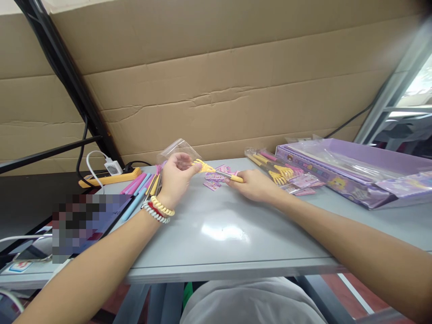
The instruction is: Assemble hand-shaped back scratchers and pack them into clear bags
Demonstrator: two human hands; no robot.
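A yellow back scratcher (223,173) with a hand-shaped head and a metal rod is held level above the table between both hands. My right hand (254,184) grips its yellow handle. My left hand (177,175) is at the hand-shaped head, thumb and fingers closing on it. Just behind my left hand rises a clear plastic bag (180,147); whether the fingers touch it I cannot tell. Small pink and purple printed cards (212,183) lie scattered on the table beneath the scratcher. Left of my left wrist lie several pink, blue and yellow back scratchers (135,186), partly hidden by it.
Bagged yellow and pink back scratchers (275,168) lie right of my right hand. Beyond them stands a purple display box (340,180) holding clear packaging. At left are a yellow power strip (111,177) with a white charger (113,168) and a partly blurred screen (111,211). Cardboard (219,85) walls the back.
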